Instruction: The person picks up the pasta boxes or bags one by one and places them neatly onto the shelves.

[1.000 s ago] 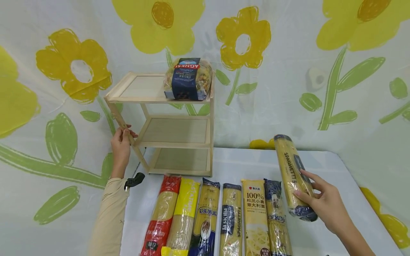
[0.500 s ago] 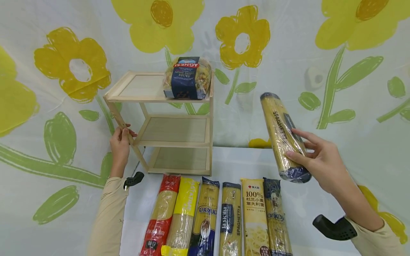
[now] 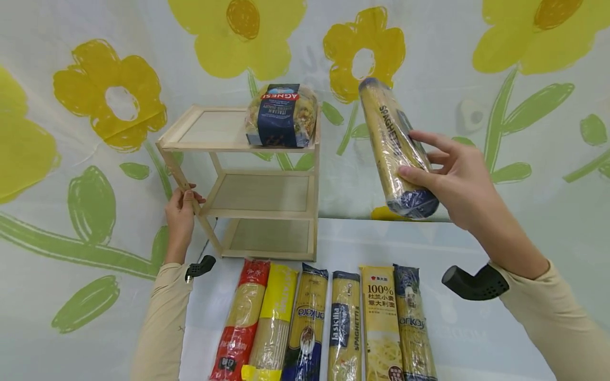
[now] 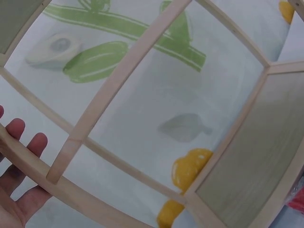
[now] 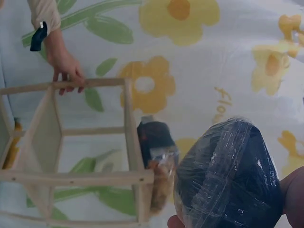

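Note:
My left hand (image 3: 181,209) grips the front left post of a three-tier wooden shelf (image 3: 257,216); in the left wrist view its fingers (image 4: 37,142) wrap around the wood. My right hand (image 3: 457,174) holds a pack of spaghetti (image 3: 393,143), thumb on the near side, raised in the air to the right of the shelf's top tier. The pack leans with its upper end toward the left. Its dark blue wrapped end (image 5: 232,180) fills much of the right wrist view. A bag of Agnesi pasta (image 3: 281,115) sits on the right part of the top tier.
Several long pasta packs lie side by side in front of the shelf: a red one (image 3: 240,317), a yellow one (image 3: 274,317), and a cream one (image 3: 381,317) among them. They rest on a white table (image 3: 476,328). A flower-printed cloth (image 3: 419,32) hangs behind.
My right hand has lifted the spaghetti pack from low over the table, up and to the left, to about the top tier's height. My left hand stays on the post.

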